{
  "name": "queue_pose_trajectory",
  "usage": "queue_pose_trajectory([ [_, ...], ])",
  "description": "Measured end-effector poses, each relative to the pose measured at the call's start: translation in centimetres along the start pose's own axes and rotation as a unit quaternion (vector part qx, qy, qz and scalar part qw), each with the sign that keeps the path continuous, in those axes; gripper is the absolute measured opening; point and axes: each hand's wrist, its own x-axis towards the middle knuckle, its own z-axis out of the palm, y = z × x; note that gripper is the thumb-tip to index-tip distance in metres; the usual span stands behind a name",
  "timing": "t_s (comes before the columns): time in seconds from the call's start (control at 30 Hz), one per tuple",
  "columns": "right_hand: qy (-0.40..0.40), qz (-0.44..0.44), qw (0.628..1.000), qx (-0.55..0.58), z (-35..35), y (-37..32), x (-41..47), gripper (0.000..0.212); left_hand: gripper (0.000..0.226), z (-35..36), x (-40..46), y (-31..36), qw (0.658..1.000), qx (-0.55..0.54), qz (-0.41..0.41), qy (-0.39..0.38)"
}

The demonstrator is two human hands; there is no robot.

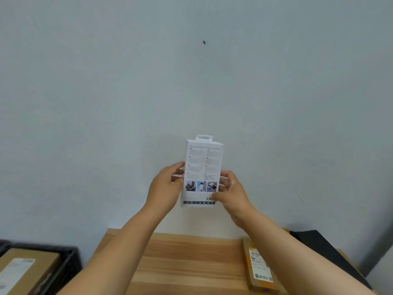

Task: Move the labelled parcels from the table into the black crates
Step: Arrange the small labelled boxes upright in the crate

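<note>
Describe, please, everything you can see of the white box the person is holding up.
The white box is a slim, upright retail carton, apparently cardboard, with a hang tab on top. Its facing side carries small, illegible print in two columns, three little photos lower down, and a dark strip of marks with a barcode near the bottom. It is raised before the pale wall, above the wooden table. The left hand grips its left edge; the right hand grips its lower right edge.

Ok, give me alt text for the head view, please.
Both hands, left and right, hold a white retail box upright before a pale wall. Below: a wooden table bearing a labelled brown parcel, and a black crate at left holding another.
</note>
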Motion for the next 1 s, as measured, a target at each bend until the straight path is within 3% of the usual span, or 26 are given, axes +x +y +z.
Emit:
queue_pose_trajectory([
  [0.2, 0.022, -0.047, 0.996, -0.072, 0.0, -3.1, 0.8, 0.031, 0.047, -1.8, 0.6, 2.1, 0.994, -0.108, -0.014, -0.022],
  [0.3, 0.003, 0.009, 1.0, 0.016, 0.0, -4.3, 0.7, 0.018, 0.042, -2.4, 0.5, 2.6, 0.994, -0.109, -0.016, -0.023],
  [0.4, -0.025, 0.043, 0.993, 0.109, 0.2, -5.0, 0.6, 0.024, 0.03, -2.7, 0.6, 2.5, 0.992, -0.121, -0.037, -0.005],
  [0.57, -0.032, 0.061, 0.989, 0.128, 0.5, -5.1, 0.4, 0.016, 0.019, -2.6, 0.6, 2.5, 0.978, -0.198, -0.057, 0.007],
  [0.73, -0.035, 0.088, 0.985, 0.148, 0.2, -4.6, 0.1, 0.015, 0.01, -2.4, 0.8, 2.1, 0.984, -0.17, -0.054, 0.009],
  [0.87, -0.028, 0.082, 0.984, 0.159, 0.0, -4.4, -0.2, 0.03, 0.029, -1.8, 0.5, 2.5, 0.993, -0.116, -0.032, 0.011],
  [1.0, -0.001, 0.065, 0.981, 0.183, -0.4, -5.1, 0.0, 0.044, 0.072, -1.0, 0.7, 2.7, 0.998, -0.065, -0.003, 0.005],
])
